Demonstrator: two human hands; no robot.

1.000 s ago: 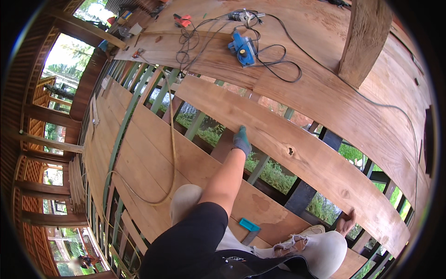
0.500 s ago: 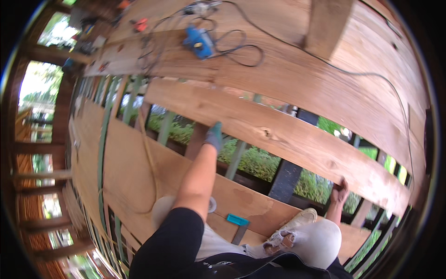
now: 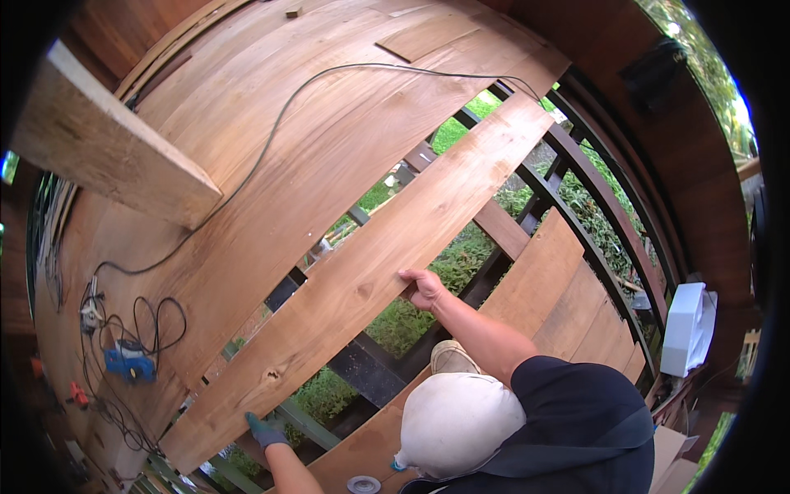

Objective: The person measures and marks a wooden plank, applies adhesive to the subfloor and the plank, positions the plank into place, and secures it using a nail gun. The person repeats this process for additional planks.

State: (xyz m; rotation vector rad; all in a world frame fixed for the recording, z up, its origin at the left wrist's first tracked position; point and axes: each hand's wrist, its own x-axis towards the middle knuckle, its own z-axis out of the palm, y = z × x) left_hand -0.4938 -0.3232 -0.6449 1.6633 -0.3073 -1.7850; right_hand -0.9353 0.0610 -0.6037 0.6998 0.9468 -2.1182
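Left hand [image 3: 266, 431] gloved | right hand [image 3: 424, 290] bare, curled | right forearm [image 3: 481, 326] outstretched

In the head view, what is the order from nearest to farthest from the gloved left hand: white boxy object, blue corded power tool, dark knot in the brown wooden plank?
From the gloved left hand:
1. Dark knot in the brown wooden plank, just above it.
2. Blue corded power tool, left side.
3. White boxy object, far right.
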